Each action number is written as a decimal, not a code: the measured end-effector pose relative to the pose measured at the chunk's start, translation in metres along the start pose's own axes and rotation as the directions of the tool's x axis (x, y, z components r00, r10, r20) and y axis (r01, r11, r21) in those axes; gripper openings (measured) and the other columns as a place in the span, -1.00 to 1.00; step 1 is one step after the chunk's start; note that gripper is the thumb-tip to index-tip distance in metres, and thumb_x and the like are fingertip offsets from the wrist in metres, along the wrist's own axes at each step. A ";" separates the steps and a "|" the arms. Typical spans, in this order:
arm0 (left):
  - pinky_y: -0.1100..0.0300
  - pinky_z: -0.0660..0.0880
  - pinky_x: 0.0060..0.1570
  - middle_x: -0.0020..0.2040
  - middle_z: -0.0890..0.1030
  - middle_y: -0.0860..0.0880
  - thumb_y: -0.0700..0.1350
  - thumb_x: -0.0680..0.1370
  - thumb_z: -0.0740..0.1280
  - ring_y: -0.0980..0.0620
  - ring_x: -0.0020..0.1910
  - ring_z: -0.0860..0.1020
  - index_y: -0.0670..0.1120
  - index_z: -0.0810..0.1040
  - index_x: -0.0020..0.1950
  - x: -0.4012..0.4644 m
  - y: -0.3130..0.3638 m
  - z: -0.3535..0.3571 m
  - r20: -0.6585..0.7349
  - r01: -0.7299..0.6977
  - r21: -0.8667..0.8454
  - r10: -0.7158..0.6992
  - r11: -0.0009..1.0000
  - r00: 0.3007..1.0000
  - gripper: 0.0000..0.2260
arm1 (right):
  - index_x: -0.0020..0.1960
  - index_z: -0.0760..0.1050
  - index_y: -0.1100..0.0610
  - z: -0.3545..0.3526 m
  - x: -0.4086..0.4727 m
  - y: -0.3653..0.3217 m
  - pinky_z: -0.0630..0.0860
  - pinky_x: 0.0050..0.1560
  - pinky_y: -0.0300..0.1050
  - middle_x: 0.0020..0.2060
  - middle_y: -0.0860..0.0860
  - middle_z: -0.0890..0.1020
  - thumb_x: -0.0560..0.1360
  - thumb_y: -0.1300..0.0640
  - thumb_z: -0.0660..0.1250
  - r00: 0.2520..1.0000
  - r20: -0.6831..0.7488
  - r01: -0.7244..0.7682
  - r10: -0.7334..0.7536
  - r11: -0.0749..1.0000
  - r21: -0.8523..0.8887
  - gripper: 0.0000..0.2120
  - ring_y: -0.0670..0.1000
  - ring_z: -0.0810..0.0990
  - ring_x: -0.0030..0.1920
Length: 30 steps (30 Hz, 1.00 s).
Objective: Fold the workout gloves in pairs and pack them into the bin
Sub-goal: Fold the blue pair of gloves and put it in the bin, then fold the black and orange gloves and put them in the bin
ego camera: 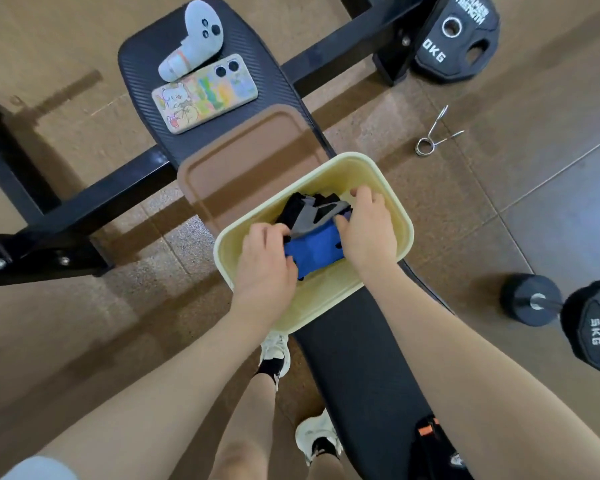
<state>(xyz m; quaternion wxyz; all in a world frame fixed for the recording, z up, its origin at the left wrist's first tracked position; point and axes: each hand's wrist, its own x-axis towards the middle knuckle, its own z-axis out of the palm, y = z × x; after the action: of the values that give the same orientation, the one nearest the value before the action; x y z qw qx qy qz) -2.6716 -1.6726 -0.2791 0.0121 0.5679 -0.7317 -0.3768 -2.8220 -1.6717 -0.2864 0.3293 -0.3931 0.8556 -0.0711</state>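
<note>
A pale yellow bin (pixel 392 199) sits on a black workout bench. Inside it lie folded gloves: a blue pair (pixel 317 249) in front and a grey and black pair (pixel 309 211) behind it. My left hand (pixel 265 263) reaches into the bin and grips the left end of the blue pair. Over the right side of the bin, my right hand (pixel 366 230) presses its fingers on the gloves, thumb against the blue pair. Another black and orange glove (pixel 428 433) lies on the bench near my right forearm.
A brown lid (pixel 243 168) leans on the bench behind the bin. A phone (pixel 205 93) and a white controller (pixel 193 39) lie at the bench's far end. Weight plates (pixel 456 36), a dumbbell (pixel 568 317) and a spring clip (pixel 433 133) are on the floor at right.
</note>
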 end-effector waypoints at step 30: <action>0.04 0.40 0.26 0.17 0.57 -0.07 -0.27 0.51 0.16 -0.07 0.21 0.47 -0.08 0.58 0.10 -0.200 0.079 0.177 0.506 -0.351 0.034 0.286 0.936 0.813 -0.73 | 0.03 0.55 0.14 -0.019 -0.322 0.338 0.32 0.00 -0.21 0.05 0.07 0.64 0.51 0.24 0.18 0.841 0.103 -0.527 0.531 0.762 0.376 -0.80 0.08 0.54 0.10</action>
<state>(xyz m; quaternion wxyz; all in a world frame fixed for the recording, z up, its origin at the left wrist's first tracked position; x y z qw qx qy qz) -2.7439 -1.4035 -0.2791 -0.1481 0.3216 -0.8172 -0.4549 -2.8927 -1.2125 -0.2372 0.4032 -0.0622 0.9012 -0.1461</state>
